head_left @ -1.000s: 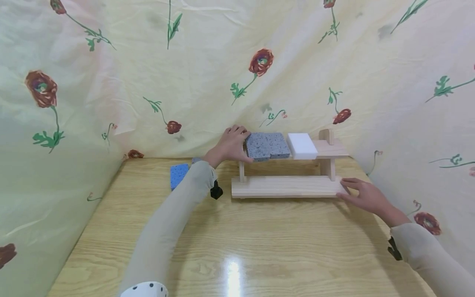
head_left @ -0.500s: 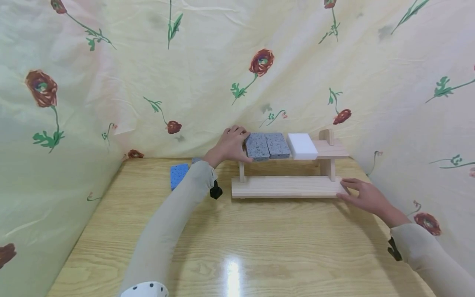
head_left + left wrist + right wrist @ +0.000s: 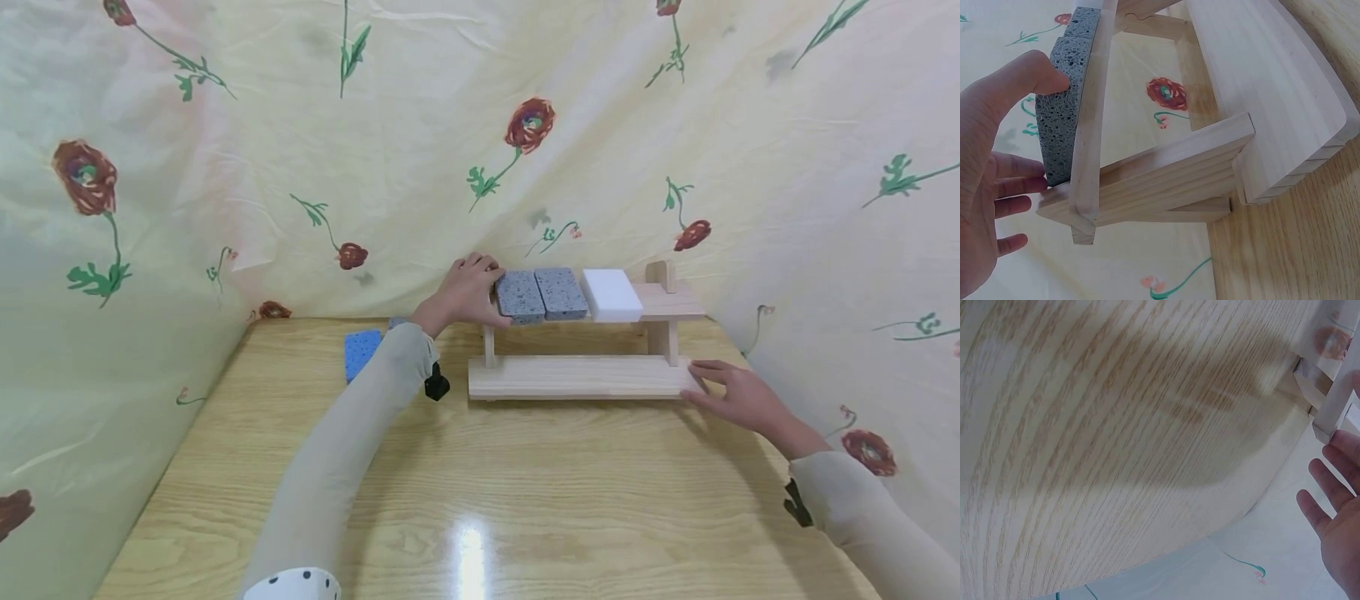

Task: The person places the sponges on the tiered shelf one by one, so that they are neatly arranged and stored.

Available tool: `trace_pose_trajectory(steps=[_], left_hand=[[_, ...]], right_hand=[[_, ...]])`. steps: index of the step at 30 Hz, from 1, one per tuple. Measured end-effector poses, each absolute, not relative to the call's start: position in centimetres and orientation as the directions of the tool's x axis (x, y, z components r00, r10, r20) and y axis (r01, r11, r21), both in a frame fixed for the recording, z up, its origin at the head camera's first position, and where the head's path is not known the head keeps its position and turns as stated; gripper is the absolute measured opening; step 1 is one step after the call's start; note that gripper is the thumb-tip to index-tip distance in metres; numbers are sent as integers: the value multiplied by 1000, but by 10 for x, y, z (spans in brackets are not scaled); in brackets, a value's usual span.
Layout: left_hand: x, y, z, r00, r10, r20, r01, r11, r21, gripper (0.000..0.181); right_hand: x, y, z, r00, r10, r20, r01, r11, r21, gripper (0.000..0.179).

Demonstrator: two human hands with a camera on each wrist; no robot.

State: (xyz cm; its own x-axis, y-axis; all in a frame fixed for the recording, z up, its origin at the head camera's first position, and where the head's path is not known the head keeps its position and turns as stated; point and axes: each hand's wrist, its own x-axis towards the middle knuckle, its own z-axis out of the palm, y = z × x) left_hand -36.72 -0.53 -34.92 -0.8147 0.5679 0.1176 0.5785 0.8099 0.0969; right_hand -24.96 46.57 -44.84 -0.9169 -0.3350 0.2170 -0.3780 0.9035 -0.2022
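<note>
A two-tier wooden shelf (image 3: 577, 377) stands against the back cloth. On its upper board lie two grey speckled sponges (image 3: 521, 297) and a white sponge (image 3: 611, 295), side by side. My left hand (image 3: 470, 292) holds the leftmost grey sponge by its left end. In the left wrist view the thumb of the left hand (image 3: 997, 119) presses on this sponge (image 3: 1063, 119) and some fingertips meet its end. My right hand (image 3: 735, 396) pinches the right end of the lower board, thumb at the front. The right wrist view has the right hand (image 3: 1341, 519) at the board's corner.
A blue sponge (image 3: 362, 353) lies on the wooden table (image 3: 562, 492) left of the shelf, partly behind the left sleeve. A bit of another grey piece (image 3: 397, 322) shows behind that forearm. Flowered cloth (image 3: 420, 150) hangs at the back and both sides.
The leftmost grey sponge has shifted slightly, and a clear seam now runs between the two grey sponges, which sit straighter. Both hands stay almost where they were.
</note>
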Motion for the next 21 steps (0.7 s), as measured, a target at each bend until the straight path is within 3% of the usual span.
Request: trace_pose_trajectory(steps=[21], left_hand=[[-367,-6,-350,-810,573,125,584,808,82,97]], right_hand=[[-247,461,-443,-937,-303,176,-337,916,-219,62]])
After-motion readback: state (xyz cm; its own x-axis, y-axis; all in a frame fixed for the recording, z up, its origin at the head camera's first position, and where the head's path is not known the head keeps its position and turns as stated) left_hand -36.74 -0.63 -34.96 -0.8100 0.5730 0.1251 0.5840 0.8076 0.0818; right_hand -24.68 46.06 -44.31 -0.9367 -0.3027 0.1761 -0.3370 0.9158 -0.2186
